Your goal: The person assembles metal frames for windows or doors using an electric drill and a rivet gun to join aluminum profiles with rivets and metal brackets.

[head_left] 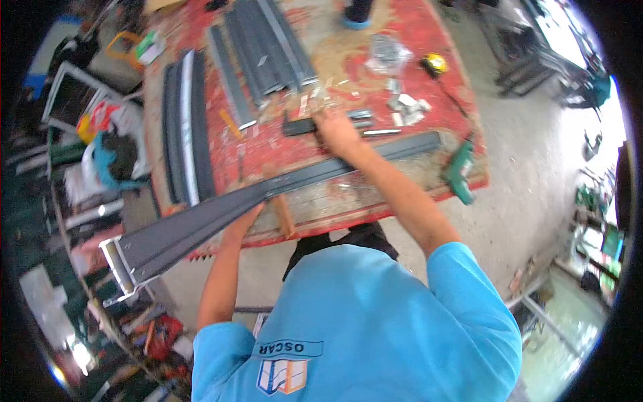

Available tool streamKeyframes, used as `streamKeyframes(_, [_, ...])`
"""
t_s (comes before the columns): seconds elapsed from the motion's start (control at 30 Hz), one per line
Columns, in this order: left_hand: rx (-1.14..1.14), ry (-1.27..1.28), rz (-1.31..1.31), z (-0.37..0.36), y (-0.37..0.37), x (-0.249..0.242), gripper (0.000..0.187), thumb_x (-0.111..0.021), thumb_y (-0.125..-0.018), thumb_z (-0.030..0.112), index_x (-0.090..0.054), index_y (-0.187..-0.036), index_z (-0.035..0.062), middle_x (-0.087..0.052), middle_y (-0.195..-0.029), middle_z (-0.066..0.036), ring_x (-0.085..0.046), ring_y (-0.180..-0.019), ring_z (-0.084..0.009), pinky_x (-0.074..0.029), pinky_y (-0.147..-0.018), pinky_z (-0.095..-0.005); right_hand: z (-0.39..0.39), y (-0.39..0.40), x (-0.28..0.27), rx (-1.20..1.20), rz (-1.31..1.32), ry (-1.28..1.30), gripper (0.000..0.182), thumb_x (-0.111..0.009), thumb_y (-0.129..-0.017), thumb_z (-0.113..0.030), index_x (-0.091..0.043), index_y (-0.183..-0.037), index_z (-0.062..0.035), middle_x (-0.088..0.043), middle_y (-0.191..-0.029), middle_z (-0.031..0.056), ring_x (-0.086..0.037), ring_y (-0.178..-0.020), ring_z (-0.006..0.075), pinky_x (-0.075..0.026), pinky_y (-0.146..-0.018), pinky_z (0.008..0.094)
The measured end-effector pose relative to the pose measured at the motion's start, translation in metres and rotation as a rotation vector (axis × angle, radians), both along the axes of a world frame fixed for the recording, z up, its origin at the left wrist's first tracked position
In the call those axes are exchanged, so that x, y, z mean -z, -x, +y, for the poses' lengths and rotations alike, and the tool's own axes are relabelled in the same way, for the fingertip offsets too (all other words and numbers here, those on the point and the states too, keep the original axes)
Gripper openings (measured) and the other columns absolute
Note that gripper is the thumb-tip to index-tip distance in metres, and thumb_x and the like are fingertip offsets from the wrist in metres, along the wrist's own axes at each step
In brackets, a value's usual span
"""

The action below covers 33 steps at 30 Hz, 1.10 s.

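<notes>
A long dark grey metal profile lies diagonally across the near part of the table, its wide left end jutting past the edge. At its near side is my left hand, touching the profile; its fingers are hidden behind the metal. My right hand reaches over the profile, with its fingers closed on a black tool on the tabletop. Silver metal pieces lie just right of that hand. A slim silver rod is close by.
The red, worn table holds more grey profiles at the back and left. A green drill sits at the right edge, below a yellow tape measure. Small white pieces and a clear plastic bag lie nearby.
</notes>
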<state>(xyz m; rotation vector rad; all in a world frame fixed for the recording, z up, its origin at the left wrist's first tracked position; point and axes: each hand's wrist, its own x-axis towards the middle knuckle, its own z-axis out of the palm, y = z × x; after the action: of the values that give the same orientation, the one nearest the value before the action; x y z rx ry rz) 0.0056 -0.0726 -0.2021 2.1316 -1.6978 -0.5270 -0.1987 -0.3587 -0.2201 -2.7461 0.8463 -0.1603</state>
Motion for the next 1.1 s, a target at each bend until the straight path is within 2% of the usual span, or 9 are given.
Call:
streamKeyframes(0.07, [-0.013,-0.26,-0.141,0.012,-0.015,0.035,0.037,-0.068,-0.08,0.022,-0.064,-0.114,0.006,-0.062,-0.116,-0.017,-0.058,-0.107,-0.0367,-0.044,-0.095,-0.0442,0.022,0.023,-0.034,0.039,-0.171,-0.122,0.03,-0.065,-0.077,-0.014,-0.061,-0.105,-0.0035,-0.058,-0.099,0.0181,-0.057,-0.096,0.0357,-0.044,-0.09,0.0454])
streamKeyframes(0.17, [-0.052,-0.096,-0.288,0.039,-0.019,0.048,0.044,-0.07,-0.079,0.028,-0.063,-0.117,0.0057,-0.062,-0.119,-0.018,-0.058,-0.108,-0.0373,-0.044,-0.094,-0.0438,0.058,0.062,-0.049,0.065,-0.312,-0.146,0.035,-0.064,-0.079,-0.013,-0.058,-0.112,-0.0023,-0.054,-0.114,0.0186,-0.053,-0.105,0.0363,-0.043,-0.095,0.0447])
streamKeyframes(0.23, [-0.352,-0.4,0.294,0.03,-0.005,-0.008,0.063,-0.073,-0.08,0.037,-0.054,-0.13,0.0044,-0.048,-0.137,-0.022,-0.049,-0.123,-0.0397,-0.033,-0.109,-0.0419,0.078,0.091,-0.068,0.075,-0.332,-0.225,0.04,-0.064,-0.08,-0.012,-0.056,-0.118,-0.0019,-0.052,-0.119,0.018,-0.052,-0.109,0.0366,-0.041,-0.098,0.0449])
streamKeyframes(0.27, [-0.347,-0.395,0.286,0.023,0.007,-0.026,0.063,-0.073,-0.08,0.037,-0.054,-0.13,0.0044,-0.048,-0.137,-0.022,-0.049,-0.123,-0.0397,-0.033,-0.109,-0.0419,0.086,0.102,-0.07,0.079,-0.341,-0.219,0.04,-0.064,-0.08,-0.012,-0.056,-0.118,-0.0019,-0.052,-0.119,0.018,-0.052,-0.109,0.0366,-0.041,-0.098,0.0449])
streamKeyframes(0.33, [-0.399,-0.103,0.343,0.009,0.037,-0.057,0.056,-0.078,-0.076,0.032,-0.061,-0.119,0.0014,-0.063,-0.114,-0.016,-0.06,-0.106,-0.0301,-0.045,-0.093,-0.0384,0.098,0.122,-0.068,0.149,-0.302,-0.312,0.041,-0.064,-0.081,-0.012,-0.055,-0.119,-0.0009,-0.052,-0.118,0.0184,-0.051,-0.11,0.038,-0.041,-0.099,0.0455])
streamKeyframes(0.43, [-0.488,-0.135,0.265,-0.014,0.07,-0.098,0.055,-0.079,-0.077,0.031,-0.061,-0.118,-0.0001,-0.063,-0.114,-0.015,-0.059,-0.107,-0.0263,-0.044,-0.094,-0.0359,0.104,0.145,-0.066,0.239,-0.253,-0.368,0.042,-0.064,-0.08,-0.012,-0.054,-0.119,0.0005,-0.052,-0.118,0.0192,-0.05,-0.112,0.0397,-0.041,-0.099,0.0458])
streamKeyframes(0.7, [-0.592,0.158,0.499,-0.009,0.068,-0.036,0.051,-0.078,-0.078,0.031,-0.063,-0.113,-0.0028,-0.066,-0.111,-0.016,-0.061,-0.104,-0.0268,-0.044,-0.094,-0.036,0.07,0.175,-0.071,0.213,-0.14,-0.257,0.051,-0.07,-0.075,-0.013,-0.053,-0.121,0.0015,-0.05,-0.121,0.0226,-0.049,-0.115,0.04,-0.042,-0.099,0.0467])
streamKeyframes(0.77, [-0.616,0.01,0.501,0.001,0.057,-0.007,0.055,-0.077,-0.08,0.028,-0.058,-0.121,-0.003,-0.065,-0.114,-0.014,-0.059,-0.105,-0.0251,-0.044,-0.095,-0.0363,0.061,0.175,-0.056,0.178,-0.101,-0.205,0.056,-0.073,-0.072,-0.01,-0.052,-0.123,0.001,-0.05,-0.123,0.0226,-0.048,-0.118,0.0403,-0.041,-0.1,0.0457])
streamKeyframes(1.1, [-0.775,0.438,0.614,-0.009,0.092,-0.052,0.051,-0.082,-0.077,0.027,-0.057,-0.112,-0.0011,-0.065,-0.1,-0.009,-0.06,-0.093,-0.0176,-0.046,-0.085,-0.0328,0.038,0.122,-0.026,-0.1,0.193,-0.001,0.072,-0.079,-0.063,-0.018,-0.049,-0.128,-0.0072,-0.048,-0.129,0.0183,-0.043,-0.126,0.0358,-0.03,-0.107,0.0549])
